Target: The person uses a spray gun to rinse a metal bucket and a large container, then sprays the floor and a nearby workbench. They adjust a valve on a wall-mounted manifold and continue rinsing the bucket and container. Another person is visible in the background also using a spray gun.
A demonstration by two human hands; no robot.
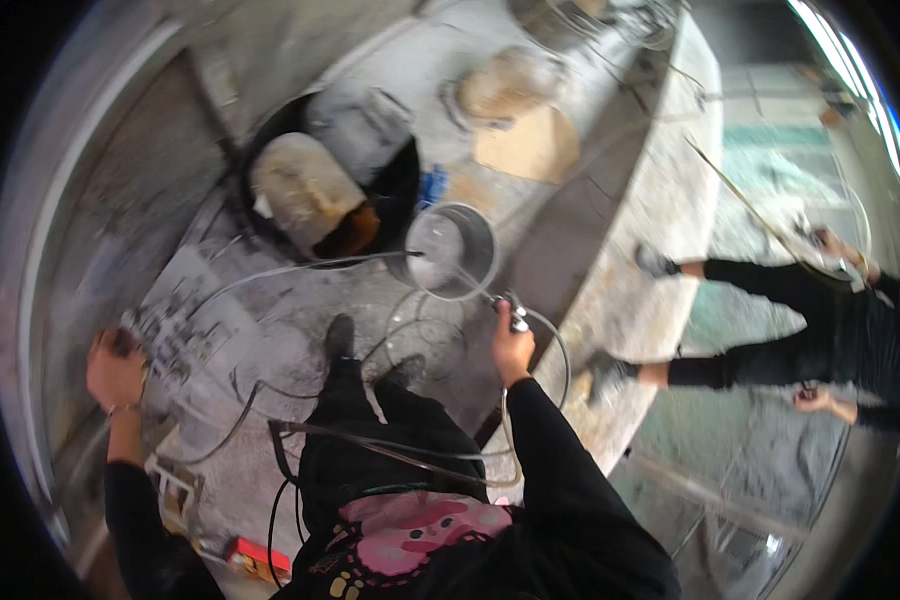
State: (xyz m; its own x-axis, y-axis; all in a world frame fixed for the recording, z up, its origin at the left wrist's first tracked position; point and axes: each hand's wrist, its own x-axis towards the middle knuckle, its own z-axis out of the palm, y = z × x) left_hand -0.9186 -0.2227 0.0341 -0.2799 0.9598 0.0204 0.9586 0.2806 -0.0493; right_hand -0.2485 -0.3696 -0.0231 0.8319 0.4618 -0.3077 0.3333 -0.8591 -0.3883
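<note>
In my right hand (513,348) is a small metal spray gun (512,315), with my fingers wrapped round its handle. A pale hose (567,365) loops down from the gun past my forearm. Just beyond it stands a metal pot (483,262) holding whitish liquid, and a thin tube (310,265) runs from the pot off to the left. At the far left my left hand (116,375) is closed round something dark that I cannot make out. Beside it a cluster of small grey parts (175,345) lies on a pale board; their kind is blurred.
A black tub (402,185) holds a stained container (305,185) and a grey can. Hoses cross the dusty floor by my feet. A red box (255,558) lies lower left. At right, beyond a pale ledge (610,340), another person (810,325) holds a hose.
</note>
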